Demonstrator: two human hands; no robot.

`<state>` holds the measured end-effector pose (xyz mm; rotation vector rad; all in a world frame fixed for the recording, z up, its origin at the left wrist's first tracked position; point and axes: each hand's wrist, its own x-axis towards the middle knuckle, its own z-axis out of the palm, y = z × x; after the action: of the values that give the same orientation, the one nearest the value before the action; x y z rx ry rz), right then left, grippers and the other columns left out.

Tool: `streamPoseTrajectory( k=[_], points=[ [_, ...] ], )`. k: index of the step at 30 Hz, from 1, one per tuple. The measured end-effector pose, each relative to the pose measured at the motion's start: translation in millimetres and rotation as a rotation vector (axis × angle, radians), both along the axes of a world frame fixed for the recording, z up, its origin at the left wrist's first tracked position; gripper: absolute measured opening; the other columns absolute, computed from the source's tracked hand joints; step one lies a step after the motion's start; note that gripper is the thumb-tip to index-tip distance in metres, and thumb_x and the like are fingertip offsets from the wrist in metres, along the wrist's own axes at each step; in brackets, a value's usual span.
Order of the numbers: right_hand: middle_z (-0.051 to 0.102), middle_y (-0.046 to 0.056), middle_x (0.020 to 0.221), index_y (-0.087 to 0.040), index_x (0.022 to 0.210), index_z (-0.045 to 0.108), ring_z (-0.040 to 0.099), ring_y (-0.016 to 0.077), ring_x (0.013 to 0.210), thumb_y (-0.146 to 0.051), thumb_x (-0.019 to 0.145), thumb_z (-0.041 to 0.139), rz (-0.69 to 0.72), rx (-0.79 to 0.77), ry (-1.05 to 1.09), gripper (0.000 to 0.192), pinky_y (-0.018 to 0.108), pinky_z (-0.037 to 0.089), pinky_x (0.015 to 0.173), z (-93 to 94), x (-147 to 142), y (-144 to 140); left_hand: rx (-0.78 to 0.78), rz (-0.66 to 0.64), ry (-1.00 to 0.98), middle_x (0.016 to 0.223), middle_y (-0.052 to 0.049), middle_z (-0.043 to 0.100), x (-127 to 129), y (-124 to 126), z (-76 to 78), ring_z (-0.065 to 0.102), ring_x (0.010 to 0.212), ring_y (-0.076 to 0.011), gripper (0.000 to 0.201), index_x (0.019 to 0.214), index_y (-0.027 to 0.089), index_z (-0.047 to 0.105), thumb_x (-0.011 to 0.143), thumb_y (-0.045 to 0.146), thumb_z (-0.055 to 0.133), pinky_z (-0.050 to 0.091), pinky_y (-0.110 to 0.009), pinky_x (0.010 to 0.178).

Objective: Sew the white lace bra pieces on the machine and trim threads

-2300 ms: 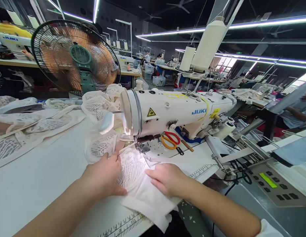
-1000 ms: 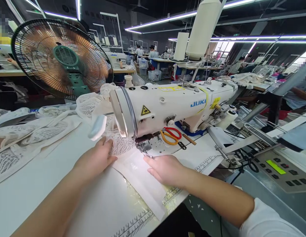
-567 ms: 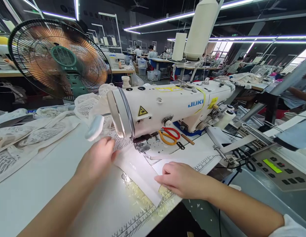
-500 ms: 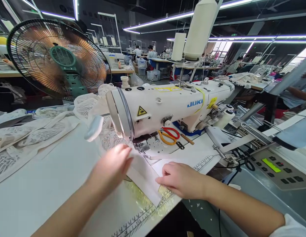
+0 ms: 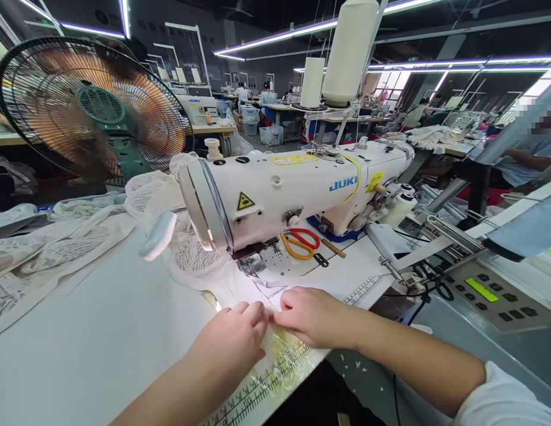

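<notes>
a white table [image 5: 93,331] carries a sewing machine [image 5: 275,198], pale lace fabric [image 5: 195,257] and printed ruler markings [image 5: 251,399].

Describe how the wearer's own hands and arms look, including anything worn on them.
The left hand and right hand are both gloveless, and no ring, watch or bracelet shows. The left forearm is bare as far as the picture reaches. The right forearm is bare up to a loose, plain white sleeve near the elbow.

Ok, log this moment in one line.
left hand: at white fabric | right hand: close beside left | lace: left end of sewing machine | scissors: unheld
</notes>
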<state>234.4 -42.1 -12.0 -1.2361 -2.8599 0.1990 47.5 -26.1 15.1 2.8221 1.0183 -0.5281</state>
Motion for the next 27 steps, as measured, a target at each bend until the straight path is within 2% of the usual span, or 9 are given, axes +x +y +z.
streamPoseTrajectory(
  k=[6, 11, 15, 18, 22, 27],
  points=[
    [0.050, 0.002, 0.076, -0.020, 0.089, 0.058, 0.042, 0.0145, 0.068, -0.021, 0.083, 0.045, -0.015, 0.050, -0.001, 0.014, 0.025, 0.023, 0.051, -2.4, -2.8, 8.5, 0.065, 0.005, -0.042, 0.111, -0.010, 0.059, -6.4, 7.2, -6.0, 0.058, 0.092, -0.0243, 0.037, 0.115, 0.018, 0.057, 0.079, 0.023, 0.053, 0.049, -0.036, 0.075],
    [0.054, 0.003, 0.074, -0.022, 0.099, 0.058, 0.048, 0.0163, 0.068, -0.023, 0.084, 0.045, -0.022, 0.048, -0.041, 0.019, 0.025, 0.025, 0.050, 5.8, -7.5, 15.2, 0.159, -0.028, -0.063, 0.109, -0.009, 0.061, -14.7, 13.4, -9.1, 0.059, 0.085, -0.0249, 0.034, 0.112, 0.018, 0.059, 0.079, 0.017, 0.050, 0.049, -0.036, 0.069],
    [0.059, 0.003, 0.074, -0.023, 0.104, 0.056, 0.052, 0.0171, 0.064, -0.022, 0.082, 0.046, -0.049, 0.006, -0.096, 0.024, 0.024, 0.028, 0.048, 12.8, -14.1, 20.9, 0.177, 0.010, -0.136, 0.108, -0.008, 0.061, -18.3, 17.0, -6.0, 0.058, 0.086, -0.0223, 0.032, 0.108, 0.023, 0.061, 0.079, 0.014, 0.050, 0.047, -0.033, 0.072],
    [0.062, 0.003, 0.074, -0.023, 0.111, 0.053, 0.056, 0.0183, 0.062, -0.021, 0.081, 0.046, -0.085, -0.042, -0.138, 0.030, 0.024, 0.031, 0.046, 15.2, -19.5, 25.3, 0.182, 0.012, -0.120, 0.111, -0.007, 0.061, -19.1, 19.7, -2.9, 0.058, 0.086, -0.0215, 0.039, 0.110, 0.024, 0.060, 0.078, 0.006, 0.047, 0.047, -0.032, 0.074],
    [0.064, 0.003, 0.073, -0.024, 0.118, 0.049, 0.059, 0.0195, 0.059, -0.018, 0.078, 0.048, -0.132, -0.092, -0.193, 0.040, 0.025, 0.036, 0.046, 14.2, -27.3, 30.2, 0.205, -0.024, -0.030, 0.118, -0.008, 0.059, -20.7, 24.4, -3.8, 0.058, 0.086, -0.0251, 0.052, 0.118, 0.021, 0.057, 0.074, -0.002, 0.041, 0.049, -0.036, 0.072],
    [0.066, 0.004, 0.070, -0.022, 0.130, 0.039, 0.060, 0.0205, 0.056, -0.015, 0.075, 0.052, -0.189, -0.139, -0.256, 0.057, 0.027, 0.040, 0.048, 16.9, -38.2, 32.1, 0.235, -0.023, -0.019, 0.120, -0.009, 0.059, -25.7, 29.6, -8.5, 0.059, 0.089, -0.0264, 0.053, 0.117, 0.019, 0.058, 0.074, -0.003, 0.037, 0.050, -0.038, 0.072]
  ],
)
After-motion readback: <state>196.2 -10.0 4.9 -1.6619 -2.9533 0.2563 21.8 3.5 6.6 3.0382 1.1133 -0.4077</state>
